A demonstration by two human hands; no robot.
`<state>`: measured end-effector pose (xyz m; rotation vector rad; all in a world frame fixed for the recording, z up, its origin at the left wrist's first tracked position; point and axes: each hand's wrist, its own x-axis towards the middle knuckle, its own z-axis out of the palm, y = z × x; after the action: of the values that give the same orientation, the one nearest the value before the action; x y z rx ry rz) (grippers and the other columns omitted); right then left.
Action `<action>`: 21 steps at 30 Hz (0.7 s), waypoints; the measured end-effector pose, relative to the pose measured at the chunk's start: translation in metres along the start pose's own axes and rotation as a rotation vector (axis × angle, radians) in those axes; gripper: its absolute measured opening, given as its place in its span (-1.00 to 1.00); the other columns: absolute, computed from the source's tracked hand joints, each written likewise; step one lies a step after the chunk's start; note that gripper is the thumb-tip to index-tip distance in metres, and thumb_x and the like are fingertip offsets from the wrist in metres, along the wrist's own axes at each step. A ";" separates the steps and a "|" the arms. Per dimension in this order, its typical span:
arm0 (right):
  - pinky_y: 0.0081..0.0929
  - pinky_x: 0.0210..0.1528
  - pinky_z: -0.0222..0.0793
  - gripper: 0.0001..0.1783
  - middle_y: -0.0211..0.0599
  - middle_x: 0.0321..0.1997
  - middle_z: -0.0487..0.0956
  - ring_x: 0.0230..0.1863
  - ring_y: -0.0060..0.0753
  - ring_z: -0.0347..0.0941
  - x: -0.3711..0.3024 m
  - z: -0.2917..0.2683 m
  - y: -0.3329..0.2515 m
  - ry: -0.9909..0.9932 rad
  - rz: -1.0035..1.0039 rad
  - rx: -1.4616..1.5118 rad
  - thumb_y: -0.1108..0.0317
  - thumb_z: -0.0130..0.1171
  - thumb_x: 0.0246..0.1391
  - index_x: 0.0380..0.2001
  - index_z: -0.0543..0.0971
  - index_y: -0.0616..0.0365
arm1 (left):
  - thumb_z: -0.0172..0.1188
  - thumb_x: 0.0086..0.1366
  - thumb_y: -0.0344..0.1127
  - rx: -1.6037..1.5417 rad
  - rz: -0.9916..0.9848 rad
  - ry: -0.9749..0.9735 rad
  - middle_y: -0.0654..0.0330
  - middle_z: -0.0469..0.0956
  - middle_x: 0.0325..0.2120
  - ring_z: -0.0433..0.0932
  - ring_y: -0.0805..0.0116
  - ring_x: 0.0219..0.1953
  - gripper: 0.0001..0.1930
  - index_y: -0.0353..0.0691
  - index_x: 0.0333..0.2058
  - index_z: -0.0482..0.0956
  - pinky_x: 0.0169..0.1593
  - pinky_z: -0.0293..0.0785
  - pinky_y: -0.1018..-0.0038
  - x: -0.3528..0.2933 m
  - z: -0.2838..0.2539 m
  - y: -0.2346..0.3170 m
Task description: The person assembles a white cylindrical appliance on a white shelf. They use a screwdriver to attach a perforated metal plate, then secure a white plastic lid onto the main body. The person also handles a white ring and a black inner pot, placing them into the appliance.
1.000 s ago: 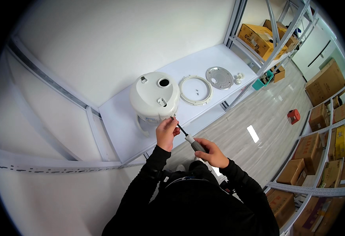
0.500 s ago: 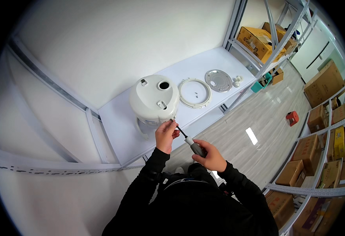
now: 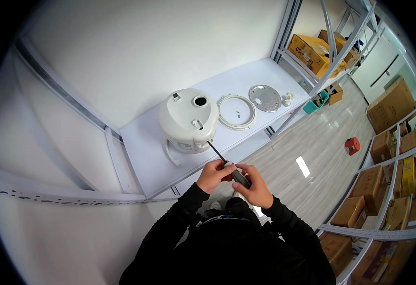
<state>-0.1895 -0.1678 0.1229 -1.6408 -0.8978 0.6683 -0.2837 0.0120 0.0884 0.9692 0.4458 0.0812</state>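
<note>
Both my hands are on a screwdriver [image 3: 217, 152] with a dark shaft and a grey handle. My left hand [image 3: 210, 176] pinches the front of the handle, where it meets the shaft. My right hand [image 3: 256, 188] is closed round the back of the handle. The shaft slants up and left, its tip at the lower front edge of a rounded white appliance housing [image 3: 186, 116]. Whether a screw sits under the tip is too small to tell. The housing has a round dark hole and two slots on its upper face. A white curved strip [image 3: 171, 154] hangs at its left side.
Right of the housing lie a white ring [image 3: 237, 127] with small screws [image 3: 238, 114] inside it, a perforated metal plate [image 3: 265, 98] and small white parts [image 3: 288, 99]. They share the white table [image 3: 141, 156]. Shelves with cardboard boxes [image 3: 369, 183] line the right; a red object [image 3: 352, 145] is on the floor.
My left hand has left the housing's edge and moved down and right onto the front of the screwdriver handle. My right hand still holds the handle.
</note>
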 end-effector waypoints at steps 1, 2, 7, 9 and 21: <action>-0.40 -0.34 0.45 -0.39 -0.23 -0.05 0.47 -0.32 -0.34 0.55 -0.001 -0.003 0.011 -0.026 0.118 0.232 0.36 0.31 0.20 0.29 0.37 0.11 | 0.28 0.41 -0.29 -0.029 0.019 -0.017 0.15 0.62 -0.18 0.66 0.37 -0.19 -0.62 -0.42 0.06 0.50 -0.09 0.66 0.42 0.000 0.000 -0.001; -0.56 -0.41 0.40 -0.44 -0.26 -0.04 0.52 -0.36 -0.54 0.53 0.004 -0.005 0.008 -0.046 0.179 0.367 0.32 0.15 0.34 0.33 0.30 0.15 | 0.26 0.42 -0.32 -0.051 0.043 -0.040 0.13 0.62 -0.15 0.66 0.36 -0.16 -0.61 -0.43 0.11 0.47 -0.05 0.65 0.40 -0.002 0.000 0.000; -0.58 -0.49 0.41 -0.41 -0.12 -0.14 0.66 -0.50 -0.50 0.52 0.008 -0.019 -0.005 -0.293 0.526 0.660 0.24 0.01 0.40 0.40 0.22 0.20 | 0.15 0.43 -0.46 -0.193 0.071 -0.092 0.12 0.61 -0.09 0.62 0.31 -0.03 -0.53 -0.44 0.27 0.34 0.09 0.61 0.32 -0.008 0.003 0.003; -0.58 -0.47 0.42 -0.39 -0.13 -0.12 0.66 -0.51 -0.50 0.52 0.003 -0.013 -0.004 -0.291 0.484 0.549 0.26 0.03 0.39 0.41 0.20 0.21 | 0.16 0.42 -0.46 -0.172 0.072 -0.072 0.14 0.61 -0.10 0.61 0.33 -0.03 -0.55 -0.43 0.24 0.38 0.12 0.59 0.34 -0.009 0.001 0.001; -0.59 -0.49 0.27 -0.39 -0.42 -0.27 0.49 -0.50 -0.64 0.38 0.002 -0.006 0.006 -0.203 0.441 0.612 0.28 0.20 0.30 0.34 0.32 0.19 | 0.17 0.41 -0.46 -0.077 0.115 -0.019 0.08 0.57 0.00 0.59 0.34 0.00 -0.58 -0.44 0.20 0.42 0.12 0.60 0.38 -0.008 -0.003 -0.006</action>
<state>-0.1824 -0.1696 0.1189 -1.2233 -0.3953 1.2900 -0.2930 0.0090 0.0846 0.9186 0.3665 0.1916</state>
